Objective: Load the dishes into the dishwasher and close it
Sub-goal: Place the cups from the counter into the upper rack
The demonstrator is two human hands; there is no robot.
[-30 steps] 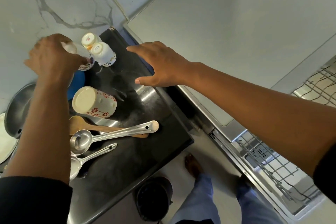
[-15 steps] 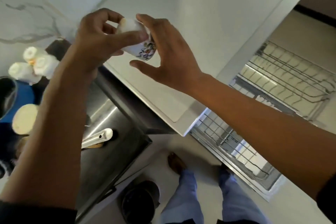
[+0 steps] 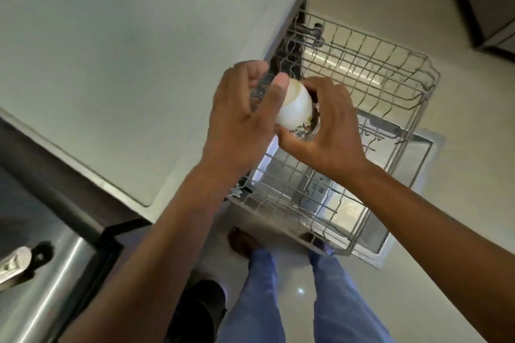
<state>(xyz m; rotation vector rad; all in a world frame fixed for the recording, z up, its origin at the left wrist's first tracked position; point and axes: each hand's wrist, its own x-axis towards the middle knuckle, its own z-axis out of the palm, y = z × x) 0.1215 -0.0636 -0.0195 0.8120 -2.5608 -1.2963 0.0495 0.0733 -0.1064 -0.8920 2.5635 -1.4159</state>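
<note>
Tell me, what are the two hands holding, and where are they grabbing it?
A small white cup with a printed picture. The left hand pinches its pale base end, and the right hand curls round its rim end, above the pulled-out wire rack.

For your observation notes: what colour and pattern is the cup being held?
White cup with a small printed design near its rim, seen in the head view.

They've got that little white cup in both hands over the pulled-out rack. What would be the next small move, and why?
Probably lower the cup into the upper rack and set it there. Both the left hand and the right hand pinch it directly above the wire rack, which is pulled out and looks empty where it shows, so there appears to be room just beneath the cup.
</note>
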